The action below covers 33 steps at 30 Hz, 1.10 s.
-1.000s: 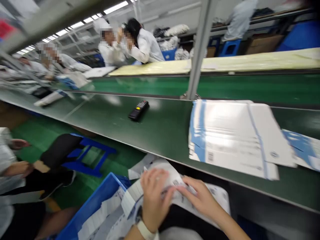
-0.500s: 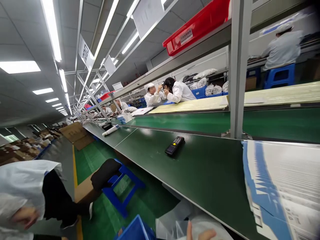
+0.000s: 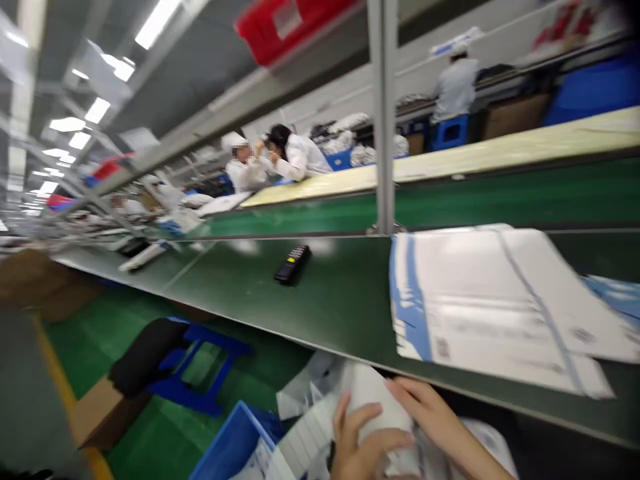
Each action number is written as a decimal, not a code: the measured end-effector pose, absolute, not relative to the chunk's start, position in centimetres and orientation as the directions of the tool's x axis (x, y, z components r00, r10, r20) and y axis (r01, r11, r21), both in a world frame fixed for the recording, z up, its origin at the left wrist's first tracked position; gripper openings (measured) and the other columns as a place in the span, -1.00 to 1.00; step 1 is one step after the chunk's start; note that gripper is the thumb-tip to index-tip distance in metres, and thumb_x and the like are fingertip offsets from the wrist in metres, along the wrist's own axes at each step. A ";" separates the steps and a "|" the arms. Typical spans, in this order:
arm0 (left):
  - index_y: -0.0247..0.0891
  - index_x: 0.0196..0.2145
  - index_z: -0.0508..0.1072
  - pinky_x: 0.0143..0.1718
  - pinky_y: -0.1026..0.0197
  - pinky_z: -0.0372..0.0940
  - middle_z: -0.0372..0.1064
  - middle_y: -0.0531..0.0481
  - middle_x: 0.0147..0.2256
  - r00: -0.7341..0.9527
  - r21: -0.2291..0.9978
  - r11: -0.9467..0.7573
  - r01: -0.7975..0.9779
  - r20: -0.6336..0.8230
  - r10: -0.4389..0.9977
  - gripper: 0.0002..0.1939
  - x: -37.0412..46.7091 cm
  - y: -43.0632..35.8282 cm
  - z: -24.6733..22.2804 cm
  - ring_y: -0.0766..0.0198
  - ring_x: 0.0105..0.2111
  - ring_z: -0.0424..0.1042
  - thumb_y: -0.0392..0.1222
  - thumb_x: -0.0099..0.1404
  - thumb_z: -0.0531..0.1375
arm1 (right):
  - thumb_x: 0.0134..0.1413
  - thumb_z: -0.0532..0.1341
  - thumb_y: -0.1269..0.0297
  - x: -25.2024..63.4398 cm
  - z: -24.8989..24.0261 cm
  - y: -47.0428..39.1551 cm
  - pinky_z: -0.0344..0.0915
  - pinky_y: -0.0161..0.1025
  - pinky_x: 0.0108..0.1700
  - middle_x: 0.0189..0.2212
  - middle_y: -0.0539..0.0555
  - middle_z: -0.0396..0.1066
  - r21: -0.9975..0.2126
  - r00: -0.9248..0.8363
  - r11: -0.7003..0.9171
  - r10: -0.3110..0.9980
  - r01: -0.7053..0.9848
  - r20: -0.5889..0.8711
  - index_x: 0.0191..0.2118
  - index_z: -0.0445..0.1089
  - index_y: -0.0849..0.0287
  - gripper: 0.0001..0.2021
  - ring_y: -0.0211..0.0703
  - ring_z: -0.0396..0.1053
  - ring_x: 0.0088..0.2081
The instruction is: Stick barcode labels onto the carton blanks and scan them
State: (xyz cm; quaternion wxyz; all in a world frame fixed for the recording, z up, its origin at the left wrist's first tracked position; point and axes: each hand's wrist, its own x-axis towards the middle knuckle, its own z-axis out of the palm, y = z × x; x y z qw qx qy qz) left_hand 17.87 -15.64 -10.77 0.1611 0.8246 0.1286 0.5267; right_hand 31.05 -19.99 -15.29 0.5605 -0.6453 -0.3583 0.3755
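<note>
Near the bottom centre, below the bench edge, my left hand point(image 3: 363, 437) has its fingers curled over a smooth white packet point(image 3: 375, 397). My right hand point(image 3: 423, 403) comes in from the lower right and has its fingers closed at the packet's right edge; its thumb is hidden. Blur hides exactly what the packet is. To the left of my hands lies a row of white flat pieces point(image 3: 305, 433) beside clear plastic bagging point(image 3: 313, 387). A blue bin point(image 3: 235, 433) with white items in it stands close by.
On the green bench point(image 3: 330, 307) lie a black handheld scanner point(image 3: 293, 265) and white-and-blue printed sheets point(image 3: 480, 313). A metal post point(image 3: 383, 120) rises behind them. A blue stool point(image 3: 200, 373) and cardboard box point(image 3: 103, 413) stand on the floor. Co-workers point(image 3: 310, 157) sit across the conveyor.
My view has swung right and down, so more of both hands and the printed sheets shows. Both hands are now on the white packet. The person at the lower left has left view.
</note>
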 end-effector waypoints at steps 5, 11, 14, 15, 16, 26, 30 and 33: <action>0.00 -0.58 0.47 0.02 0.03 0.24 0.44 0.01 -0.41 0.900 0.641 -0.731 -0.233 0.427 0.087 -0.65 14.9 -13.1 -2.9 0.19 -0.11 0.35 -0.07 0.28 0.01 | -0.02 0.05 -0.16 33.1 -17.6 -21.0 0.29 -0.07 -0.15 -0.47 0.09 0.41 -0.982 0.502 -0.188 0.846 -0.031 -0.178 -0.46 0.41 0.19 -0.53 -0.02 0.37 -0.30; -0.10 -0.40 0.50 -0.15 0.00 0.33 0.39 -0.08 -0.32 0.939 0.877 -0.477 -0.055 0.208 0.275 -0.88 20.0 -9.5 1.1 0.08 -0.14 0.34 -0.10 0.18 0.16 | 0.02 0.11 -0.02 34.2 -19.1 -23.5 0.15 0.04 0.05 -0.14 0.12 0.43 -0.984 0.629 -0.163 0.759 -0.064 -0.167 -0.13 0.42 0.14 -0.59 0.07 0.31 -0.04; -0.19 -0.33 0.46 -0.24 0.12 0.31 0.37 -0.09 -0.25 0.977 0.937 -0.319 0.141 -0.079 0.199 -0.80 25.5 -9.1 1.6 0.15 -0.21 0.35 -0.06 0.21 0.11 | 0.04 0.09 0.02 34.1 -18.8 -24.5 0.25 -0.04 -0.06 -0.23 0.12 0.46 -0.979 0.673 -0.196 0.716 -0.063 -0.186 -0.19 0.42 0.17 -0.64 0.03 0.36 -0.13; -0.21 -0.32 0.45 -0.25 0.15 0.29 0.37 -0.08 -0.25 0.978 0.944 -0.275 0.181 -0.145 0.147 -0.78 27.3 -9.0 1.6 0.19 -0.25 0.34 -0.05 0.21 0.11 | 0.05 0.08 0.04 34.1 -18.7 -25.0 0.28 -0.08 -0.12 -0.28 0.12 0.46 -0.976 0.695 -0.213 0.693 -0.056 -0.191 -0.24 0.42 0.19 -0.66 0.01 0.38 -0.18; -0.23 -0.32 0.45 -0.26 0.17 0.27 0.38 -0.07 -0.26 0.976 0.947 -0.239 0.214 -0.197 0.093 -0.77 29.0 -9.0 1.5 0.22 -0.27 0.34 -0.03 0.19 0.12 | 0.06 0.07 0.06 34.0 -18.5 -25.5 0.30 -0.12 -0.19 -0.33 0.12 0.46 -0.972 0.721 -0.232 0.666 -0.047 -0.194 -0.28 0.40 0.21 -0.67 -0.02 0.39 -0.25; -0.28 -0.45 0.43 -0.34 0.24 0.18 0.31 0.03 -0.47 0.926 0.940 -0.051 0.336 -0.340 -0.165 -0.73 35.7 -9.9 -2.8 0.36 -0.44 0.24 0.00 0.16 0.15 | 0.13 0.07 0.20 32.7 -12.4 -32.2 0.28 -0.20 -0.13 -0.26 0.07 0.42 -0.918 0.860 -0.374 0.504 0.134 -0.080 -0.15 0.34 0.12 -0.78 -0.14 0.37 -0.20; -0.27 -0.43 0.44 -0.27 0.23 0.20 0.34 0.02 -0.41 0.930 0.946 0.032 0.323 -0.310 -0.198 -0.73 35.7 -10.2 -3.6 0.35 -0.38 0.28 0.02 0.15 0.15 | 0.10 0.12 0.21 34.2 -9.4 -31.6 0.30 -0.23 -0.18 -0.22 0.08 0.37 -0.914 0.949 -0.319 0.264 0.252 0.170 -0.13 0.32 0.10 -0.78 -0.18 0.35 -0.23; -0.25 -0.42 0.45 -0.29 0.24 0.21 0.34 0.03 -0.41 0.930 0.958 -0.024 0.287 -0.284 -0.234 -0.71 35.6 -10.5 -3.5 0.36 -0.38 0.29 0.04 0.17 0.13 | 0.04 0.18 0.19 35.7 -7.8 -30.0 0.30 -0.23 -0.25 -0.24 0.08 0.37 -0.887 0.933 -0.319 0.248 0.333 0.261 -0.11 0.31 0.11 -0.73 -0.19 0.33 -0.30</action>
